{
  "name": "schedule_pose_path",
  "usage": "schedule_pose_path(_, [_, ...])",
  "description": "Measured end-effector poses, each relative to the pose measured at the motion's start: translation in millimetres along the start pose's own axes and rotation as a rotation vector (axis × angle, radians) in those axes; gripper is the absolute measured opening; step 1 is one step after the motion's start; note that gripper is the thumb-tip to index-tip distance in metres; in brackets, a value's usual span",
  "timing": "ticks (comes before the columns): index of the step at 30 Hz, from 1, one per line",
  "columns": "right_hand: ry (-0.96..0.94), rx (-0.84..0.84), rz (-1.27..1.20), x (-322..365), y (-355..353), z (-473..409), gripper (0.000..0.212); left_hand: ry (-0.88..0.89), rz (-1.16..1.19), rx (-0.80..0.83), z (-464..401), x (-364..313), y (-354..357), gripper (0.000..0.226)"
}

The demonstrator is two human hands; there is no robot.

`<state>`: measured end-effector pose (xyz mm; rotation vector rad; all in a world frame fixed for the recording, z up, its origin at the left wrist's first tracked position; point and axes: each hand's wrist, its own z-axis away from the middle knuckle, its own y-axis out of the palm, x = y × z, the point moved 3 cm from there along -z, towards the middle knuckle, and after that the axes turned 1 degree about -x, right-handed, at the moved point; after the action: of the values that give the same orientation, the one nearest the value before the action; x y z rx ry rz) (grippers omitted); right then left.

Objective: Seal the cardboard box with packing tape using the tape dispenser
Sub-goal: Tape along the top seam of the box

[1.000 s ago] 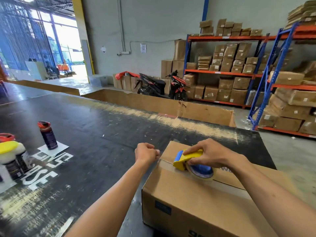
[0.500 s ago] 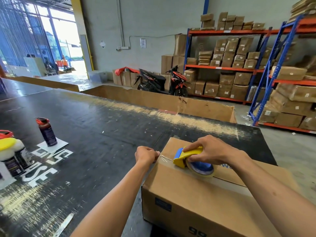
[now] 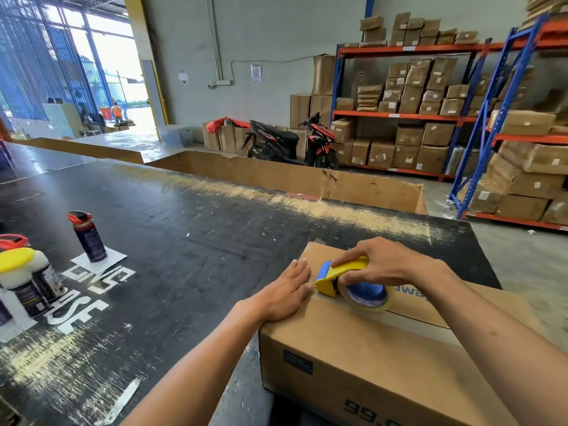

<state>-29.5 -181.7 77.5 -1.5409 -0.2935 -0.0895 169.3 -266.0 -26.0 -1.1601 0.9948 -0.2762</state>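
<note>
A brown cardboard box stands on the black table at the lower right, its top flaps closed. On its top seam near the left end rests a yellow and blue tape dispenser with a clear tape roll. My right hand grips the dispenser from above. My left hand lies flat with fingers spread on the box's left top edge, just left of the dispenser's front. A pale strip of tape runs along the seam to the right, under my right forearm.
The scuffed black table stretches left and away. A dark bottle with a red cap and yellow-lidded containers stand at the left. A cardboard bin borders the far edge. Shelves of boxes and a scooter stand behind.
My left hand has opened from a fist pinching the tape end to a flat palm pressed on the box's left edge. The dispenser stays near the left end of the seam.
</note>
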Motion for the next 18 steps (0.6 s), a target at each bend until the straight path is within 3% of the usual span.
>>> schedule_pose_path(3, [0.041, 0.011, 0.084, 2, 4, -2, 0.05, -0.003, -0.124, 0.075, 2, -1, -1, 0.075])
schedule_pose_path(9, [0.01, -0.052, 0.15, 11, 1, 5, 0.047, -0.015, -0.27, 0.102, 6, -8, -5, 0.1])
schedule_pose_path(18, [0.078, 0.04, 0.189, -38, -10, 54, 0.051, -0.015, -0.282, 0.091, 5, -6, -7, 0.107])
